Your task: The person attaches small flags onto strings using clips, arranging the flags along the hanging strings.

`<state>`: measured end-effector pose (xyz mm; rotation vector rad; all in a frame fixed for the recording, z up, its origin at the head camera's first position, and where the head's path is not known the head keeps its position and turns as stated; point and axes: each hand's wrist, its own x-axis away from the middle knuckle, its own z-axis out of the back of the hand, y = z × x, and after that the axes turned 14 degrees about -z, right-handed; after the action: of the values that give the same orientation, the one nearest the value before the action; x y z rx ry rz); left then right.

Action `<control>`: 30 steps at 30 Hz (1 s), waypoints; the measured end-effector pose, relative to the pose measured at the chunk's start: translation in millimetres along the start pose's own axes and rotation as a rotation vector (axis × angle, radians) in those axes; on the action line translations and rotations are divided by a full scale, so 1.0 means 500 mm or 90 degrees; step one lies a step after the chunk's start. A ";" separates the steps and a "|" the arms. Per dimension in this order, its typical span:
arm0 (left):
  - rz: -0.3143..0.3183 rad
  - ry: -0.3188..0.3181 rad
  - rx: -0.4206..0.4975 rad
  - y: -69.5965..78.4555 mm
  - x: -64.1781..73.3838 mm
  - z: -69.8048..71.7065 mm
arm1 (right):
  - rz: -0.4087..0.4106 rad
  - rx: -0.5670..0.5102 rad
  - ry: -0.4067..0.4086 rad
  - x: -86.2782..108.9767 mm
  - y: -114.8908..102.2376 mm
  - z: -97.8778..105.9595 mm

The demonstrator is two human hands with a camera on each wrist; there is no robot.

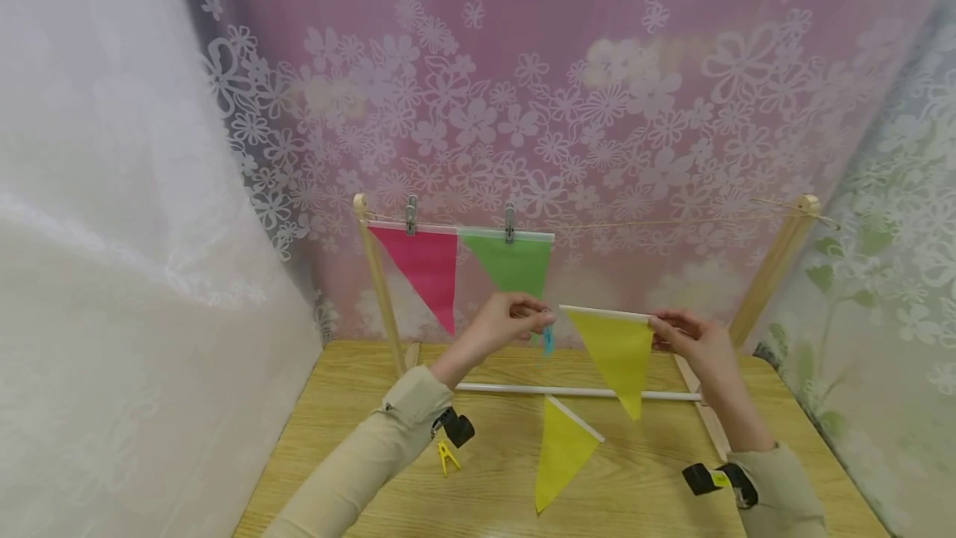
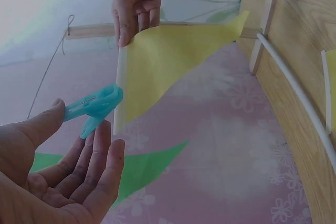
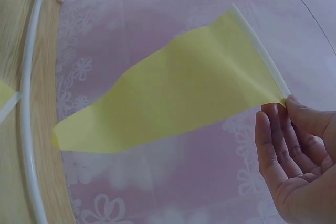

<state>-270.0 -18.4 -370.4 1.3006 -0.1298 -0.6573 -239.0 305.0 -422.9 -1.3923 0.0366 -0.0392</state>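
My left hand (image 1: pixel 511 318) pinches a blue clothespin (image 2: pixel 97 107) by its handles between thumb and fingers, in front of the green pennant (image 1: pixel 515 262). With thumb and fingers my right hand (image 1: pixel 695 343) holds a yellow pennant (image 1: pixel 616 351) by the right corner of its white top edge, and its point hangs down. Overhead, the pink pennant (image 1: pixel 429 264) and the green one hang side by side on a thin string (image 1: pixel 657 222), each under a grey clothespin (image 1: pixel 412 216). The string's right half runs bare above the held pennant.
A wooden post (image 1: pixel 381 297) on the left and another (image 1: pixel 773 272) on the right carry the string. A white rod (image 1: pixel 523 389) spans low between them. On the wooden table (image 1: pixel 358 488) lie a second yellow pennant (image 1: pixel 562 455) and a yellow clothespin (image 1: pixel 447 457).
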 end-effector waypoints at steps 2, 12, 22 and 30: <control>-0.009 -0.004 -0.013 0.013 -0.006 0.001 | -0.002 0.009 0.004 -0.001 -0.008 -0.001; -0.048 -0.004 -0.062 0.070 -0.039 0.003 | -0.001 -0.043 -0.001 -0.009 -0.042 -0.005; -0.070 0.005 -0.105 0.127 -0.069 0.001 | 0.036 -0.032 0.008 -0.020 -0.077 -0.005; -0.111 0.028 -0.156 0.177 -0.096 0.003 | 0.053 -0.071 -0.004 -0.028 -0.117 -0.006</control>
<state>-276.4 15.1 -275.7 1.0959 0.0988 -0.7678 -253.5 292.5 -365.7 -1.5008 0.0926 0.0364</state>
